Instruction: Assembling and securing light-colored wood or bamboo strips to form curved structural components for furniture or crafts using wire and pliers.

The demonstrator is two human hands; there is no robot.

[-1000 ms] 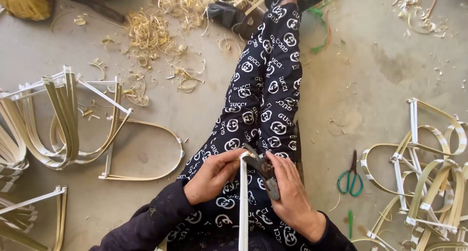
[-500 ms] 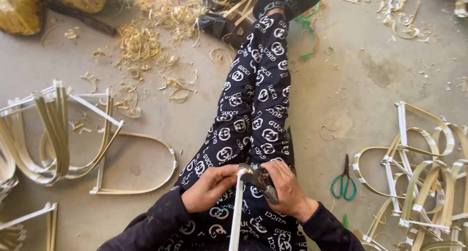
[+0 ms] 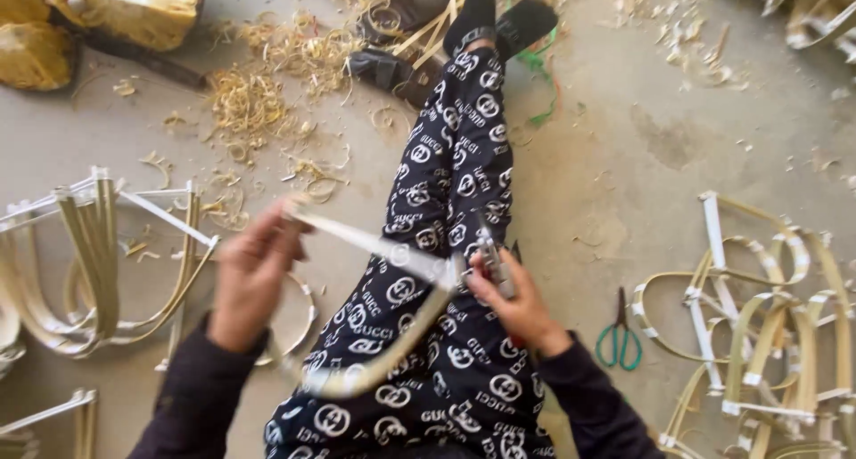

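— Where are the hands?

— Left hand (image 3: pixel 252 276) is raised over the floor just left of the outstretched leg (image 3: pixel 441 245), fingers pinched on one end of a pale bent strip (image 3: pixel 374 245). Right hand (image 3: pixel 517 307) sits just right of the leg, closed around a small metal tool (image 3: pixel 490 258) and the strip's corner.

— Which way does the strip run?

— Its straight stretch lies across the leg, long axis left to right, high end at the left hand, sloping down to the right hand. From there it bends and curves back down-left over the thigh. It's blurred, so finer detail is lost.

— And around the leg?

— Green-handled scissors (image 3: pixel 620 339) on the floor just right of it, a heap of bent frames (image 3: pixel 767 334) farther right, more frames (image 3: pixel 98 263) well to the left, wood shavings (image 3: pixel 259 102) up-left near the foot.
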